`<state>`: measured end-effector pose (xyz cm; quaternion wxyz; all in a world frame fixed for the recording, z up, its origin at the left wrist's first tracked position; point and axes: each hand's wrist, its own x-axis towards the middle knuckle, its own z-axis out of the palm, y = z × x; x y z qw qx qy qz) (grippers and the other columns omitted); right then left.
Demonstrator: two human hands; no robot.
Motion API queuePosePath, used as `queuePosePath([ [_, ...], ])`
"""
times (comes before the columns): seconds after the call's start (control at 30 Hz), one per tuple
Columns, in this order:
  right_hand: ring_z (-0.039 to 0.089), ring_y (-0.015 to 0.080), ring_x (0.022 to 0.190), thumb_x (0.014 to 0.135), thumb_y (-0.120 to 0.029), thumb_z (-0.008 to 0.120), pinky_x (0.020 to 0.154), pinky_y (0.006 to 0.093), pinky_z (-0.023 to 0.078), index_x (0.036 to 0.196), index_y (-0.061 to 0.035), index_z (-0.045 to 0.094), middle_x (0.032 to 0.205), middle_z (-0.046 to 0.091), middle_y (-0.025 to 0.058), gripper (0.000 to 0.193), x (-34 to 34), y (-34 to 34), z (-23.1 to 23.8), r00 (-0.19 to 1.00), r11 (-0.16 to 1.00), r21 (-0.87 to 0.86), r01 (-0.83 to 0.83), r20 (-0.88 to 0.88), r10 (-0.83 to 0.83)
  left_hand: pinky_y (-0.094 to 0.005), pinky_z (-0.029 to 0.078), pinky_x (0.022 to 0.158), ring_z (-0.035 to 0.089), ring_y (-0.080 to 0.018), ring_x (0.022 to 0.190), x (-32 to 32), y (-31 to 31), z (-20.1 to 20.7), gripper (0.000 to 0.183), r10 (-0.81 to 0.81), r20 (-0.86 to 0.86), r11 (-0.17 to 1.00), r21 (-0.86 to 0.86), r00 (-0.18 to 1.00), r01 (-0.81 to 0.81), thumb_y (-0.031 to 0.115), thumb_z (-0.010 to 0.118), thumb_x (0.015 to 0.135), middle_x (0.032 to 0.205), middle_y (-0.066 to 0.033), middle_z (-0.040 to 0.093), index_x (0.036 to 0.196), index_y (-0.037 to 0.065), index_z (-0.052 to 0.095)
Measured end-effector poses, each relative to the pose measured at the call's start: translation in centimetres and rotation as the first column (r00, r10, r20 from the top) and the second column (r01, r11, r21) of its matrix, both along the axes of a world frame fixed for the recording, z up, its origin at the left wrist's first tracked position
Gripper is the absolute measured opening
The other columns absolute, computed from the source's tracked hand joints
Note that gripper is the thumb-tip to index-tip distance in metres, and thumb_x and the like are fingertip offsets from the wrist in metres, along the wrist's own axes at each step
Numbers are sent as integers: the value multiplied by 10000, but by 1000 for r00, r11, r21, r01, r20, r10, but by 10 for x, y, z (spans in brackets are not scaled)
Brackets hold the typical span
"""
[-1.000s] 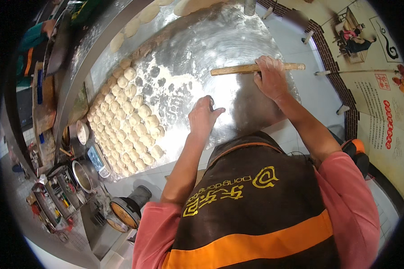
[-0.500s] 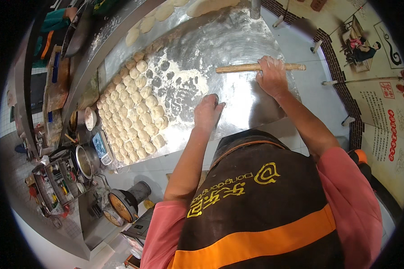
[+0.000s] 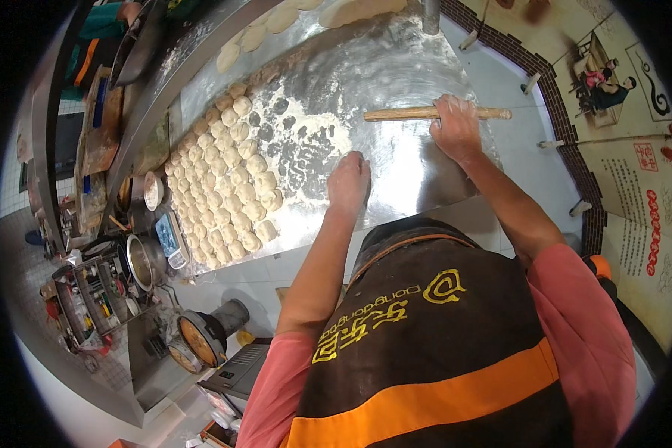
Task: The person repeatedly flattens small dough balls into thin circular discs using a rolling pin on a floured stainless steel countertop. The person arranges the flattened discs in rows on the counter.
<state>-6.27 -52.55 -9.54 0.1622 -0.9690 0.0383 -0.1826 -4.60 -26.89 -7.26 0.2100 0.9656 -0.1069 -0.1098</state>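
Note:
My right hand (image 3: 457,128) is wrapped round a wooden rolling pin (image 3: 400,114) near its right end. The pin lies sideways over the shiny metal worktop (image 3: 396,67), its left part sticking out past my fingers. Lower and to the left, my left hand (image 3: 349,181) is closed, with the fingers curled under at the worktop's surface; what they hold, if anything, is hidden. Left of it spreads a patch of white flour (image 3: 306,138). Beyond that, many round dough pieces (image 3: 220,179) sit in close rows.
Flattened dough sheets (image 3: 280,19) lie along the far edge. A metal post (image 3: 431,16) rises at the far corner. Left of the table are a blue-topped scale (image 3: 168,235), a steel bowl (image 3: 143,261) and a divided tool tray (image 3: 97,299). Another person's sleeve (image 3: 101,21) shows upper left.
My left hand has turned and closed; its thumb, which stuck out to the right, is now tucked in. The right hand keeps its hold on the rolling pin, almost unmoved.

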Motion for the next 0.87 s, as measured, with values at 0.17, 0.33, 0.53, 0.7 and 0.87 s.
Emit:
queuePosePath([
  [0.17,488,276,1082,724,-174,597,941,442,348,1036,-56,568,1107,551,114,335,-1,0,-6,998,998,-63,21,56,-17,-428,467,704,602,-345,782,-5,4,10,316,-100,-24,995,-25,995,99,282,686,786,841,-162,614,939,35,561],
  [0.33,479,279,1105,735,-187,600,950,450,345,1055,-53,563,1143,542,117,349,-1,-1,-7,998,999,-42,-2,64,4,-415,472,708,601,-343,794,4,15,-4,320,-71,61,994,-73,996,76,267,698,775,839,-164,610,932,22,565],
  [0.53,486,287,1108,735,-189,607,981,457,331,1076,-47,570,1157,549,122,372,-2,-2,-9,999,998,-49,30,41,-28,-419,464,762,582,-335,888,-4,10,20,313,-71,-98,995,-80,993,63,220,686,782,891,-157,592,989,23,558],
  [0.7,493,294,1092,711,-163,626,954,457,345,1045,-40,580,1110,565,123,359,1,-1,-5,999,1000,13,-13,33,12,-448,460,742,597,-380,837,30,26,4,269,165,-10,981,-103,986,-166,247,607,853,865,-200,616,957,6,549],
  [0.87,500,305,1077,665,-131,654,922,466,359,1024,-43,588,1083,572,121,376,15,9,-4,997,997,50,-67,45,65,-446,462,762,602,-394,823,36,27,12,303,126,102,978,155,987,-141,306,505,902,855,-217,638,943,10,555],
])
